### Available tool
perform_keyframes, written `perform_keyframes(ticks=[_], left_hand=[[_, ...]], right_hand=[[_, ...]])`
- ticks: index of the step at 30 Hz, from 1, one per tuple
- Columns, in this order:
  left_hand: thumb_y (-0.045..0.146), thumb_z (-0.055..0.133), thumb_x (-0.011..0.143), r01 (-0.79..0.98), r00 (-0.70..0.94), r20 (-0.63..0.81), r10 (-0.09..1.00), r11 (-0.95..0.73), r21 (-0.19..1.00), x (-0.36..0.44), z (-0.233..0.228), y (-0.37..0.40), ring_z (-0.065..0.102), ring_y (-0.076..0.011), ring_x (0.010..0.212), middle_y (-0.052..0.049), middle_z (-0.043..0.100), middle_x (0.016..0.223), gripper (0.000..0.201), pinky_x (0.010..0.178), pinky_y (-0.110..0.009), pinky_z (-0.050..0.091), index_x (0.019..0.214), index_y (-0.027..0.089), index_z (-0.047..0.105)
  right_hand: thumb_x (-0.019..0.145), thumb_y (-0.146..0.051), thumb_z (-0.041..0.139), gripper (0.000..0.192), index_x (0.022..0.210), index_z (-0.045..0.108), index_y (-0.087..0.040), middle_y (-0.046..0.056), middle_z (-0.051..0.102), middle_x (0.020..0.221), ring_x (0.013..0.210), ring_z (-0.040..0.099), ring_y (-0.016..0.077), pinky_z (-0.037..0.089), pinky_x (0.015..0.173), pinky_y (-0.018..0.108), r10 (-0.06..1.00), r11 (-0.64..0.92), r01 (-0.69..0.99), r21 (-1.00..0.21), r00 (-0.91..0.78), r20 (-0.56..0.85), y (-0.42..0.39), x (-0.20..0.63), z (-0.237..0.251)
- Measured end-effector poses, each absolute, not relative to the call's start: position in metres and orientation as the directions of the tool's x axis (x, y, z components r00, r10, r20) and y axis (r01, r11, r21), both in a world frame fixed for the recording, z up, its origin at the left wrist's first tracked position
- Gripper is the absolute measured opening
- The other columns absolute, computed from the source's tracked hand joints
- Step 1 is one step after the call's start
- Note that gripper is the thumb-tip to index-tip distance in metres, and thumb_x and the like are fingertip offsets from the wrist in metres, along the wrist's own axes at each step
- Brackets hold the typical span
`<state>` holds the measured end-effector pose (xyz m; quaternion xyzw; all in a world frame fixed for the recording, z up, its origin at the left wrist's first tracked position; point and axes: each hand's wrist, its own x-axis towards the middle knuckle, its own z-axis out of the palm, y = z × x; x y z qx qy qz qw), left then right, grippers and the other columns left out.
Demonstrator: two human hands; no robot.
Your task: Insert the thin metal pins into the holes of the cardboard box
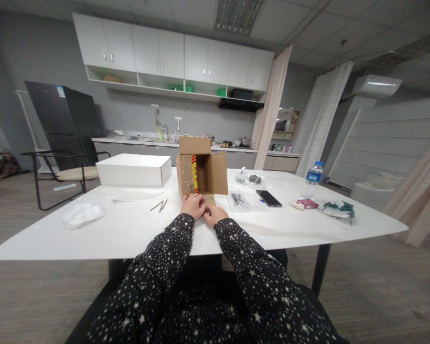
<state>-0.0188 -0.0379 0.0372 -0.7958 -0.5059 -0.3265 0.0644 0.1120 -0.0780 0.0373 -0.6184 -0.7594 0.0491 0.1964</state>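
Observation:
A cardboard box [219, 173] stands on its side on the white table, its opening facing me with flaps spread. Small shiny dots cover its left flap [187, 174], and a yellow and red strip shows beside them. At the box's lower front flap [210, 198], my left hand [194, 206] and my right hand [215, 216] meet, fingers curled in and nearly touching. What the fingertips hold, if anything, is hidden. Left of my hands lie several thin metal rods [160, 206]. To the right, a clear plastic bag [241, 201] contains slim dark pieces.
A long white box [134, 170] stands at the back left, with crumpled white tissue [81, 216] in front. On the right are a phone [269, 198], a water bottle [312, 179], a small red pack [308, 204] and a green and white crumpled item [338, 210].

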Motion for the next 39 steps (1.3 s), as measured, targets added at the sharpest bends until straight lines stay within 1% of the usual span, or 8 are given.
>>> perform_keyframes(ticks=[6,10,12,17,19,24,31,39], left_hand=[[0.027,0.048,0.079,0.851,0.273,0.589,0.761,-0.476,0.221,-0.0185,0.0388,-0.039,0.053,-0.0236,0.094,-0.004,0.067,0.092,0.013,0.083,-0.041,0.032,0.081,0.022,0.059],[0.028,0.047,0.081,0.866,0.241,0.6,0.763,-0.449,0.222,-0.0176,0.0404,-0.0407,0.053,-0.0243,0.096,-0.005,0.066,0.093,0.015,0.085,-0.042,0.032,0.083,0.022,0.06],[0.03,0.046,0.082,0.88,0.21,0.614,0.761,-0.421,0.221,-0.0167,0.0415,-0.0422,0.051,-0.025,0.099,-0.006,0.064,0.096,0.017,0.086,-0.043,0.033,0.087,0.022,0.06],[0.03,0.047,0.082,0.919,0.117,0.636,0.763,-0.326,0.222,-0.0144,0.0428,-0.0435,0.047,-0.0276,0.106,-0.01,0.057,0.11,0.026,0.089,-0.044,0.033,0.105,0.022,0.058],[0.029,0.047,0.082,0.927,0.101,0.629,0.771,-0.302,0.221,-0.0139,0.0424,-0.0427,0.046,-0.0286,0.106,-0.011,0.056,0.112,0.029,0.089,-0.045,0.033,0.108,0.022,0.057],[0.029,0.046,0.083,0.924,0.129,0.597,0.792,-0.314,0.217,-0.0137,0.0411,-0.0407,0.044,-0.0307,0.107,-0.012,0.054,0.111,0.025,0.089,-0.048,0.033,0.104,0.021,0.059],[0.027,0.042,0.087,0.934,0.145,0.606,0.782,-0.31,0.176,-0.012,0.042,-0.0416,0.044,-0.0289,0.106,-0.011,0.057,0.109,0.022,0.089,-0.046,0.033,0.099,0.022,0.06],[0.026,0.04,0.088,0.928,0.178,0.612,0.771,-0.337,0.156,-0.0097,0.0407,-0.0406,0.045,-0.0294,0.106,-0.012,0.058,0.106,0.023,0.088,-0.047,0.032,0.096,0.02,0.061]], right_hand=[[0.084,-0.037,0.045,0.03,0.104,0.066,-0.027,0.003,0.069,0.097,0.086,0.062,0.0205,0.043,0.07,0.028,0.96,0.232,0.915,-0.33,-0.161,0.231,-0.0765,0.1121,0.0368],[0.084,-0.035,0.045,0.031,0.106,0.065,-0.028,0.002,0.068,0.099,0.088,0.061,0.0205,0.043,0.072,0.028,0.962,0.225,0.916,-0.332,-0.154,0.227,-0.0775,0.1126,0.0371],[0.084,-0.034,0.045,0.03,0.105,0.066,-0.028,0.002,0.068,0.097,0.088,0.061,0.0202,0.043,0.072,0.028,0.962,0.222,0.917,-0.33,-0.151,0.226,-0.0784,0.112,0.0379],[0.083,-0.034,0.045,0.028,0.1,0.067,-0.026,0.003,0.069,0.094,0.088,0.062,0.0193,0.043,0.072,0.027,0.969,0.185,0.93,-0.317,-0.119,0.217,-0.0811,0.1089,0.0405],[0.083,-0.034,0.046,0.027,0.098,0.067,-0.027,0.002,0.069,0.094,0.088,0.062,0.0194,0.043,0.072,0.027,0.968,0.182,0.932,-0.313,-0.114,0.223,-0.0822,0.1079,0.0414],[0.084,-0.034,0.046,0.026,0.097,0.067,-0.027,0.002,0.07,0.093,0.088,0.063,0.0198,0.043,0.071,0.027,0.968,0.178,0.935,-0.308,-0.109,0.228,-0.0843,0.1068,0.0428],[0.083,-0.034,0.046,0.026,0.096,0.067,-0.026,0.003,0.07,0.093,0.087,0.063,0.0198,0.043,0.069,0.027,0.969,0.163,0.938,-0.304,-0.095,0.229,-0.0856,0.1054,0.0434],[0.083,-0.034,0.046,0.026,0.095,0.067,-0.025,0.004,0.07,0.093,0.086,0.063,0.0204,0.043,0.069,0.028,0.968,0.165,0.939,-0.301,-0.095,0.232,-0.0852,0.1059,0.0422]])
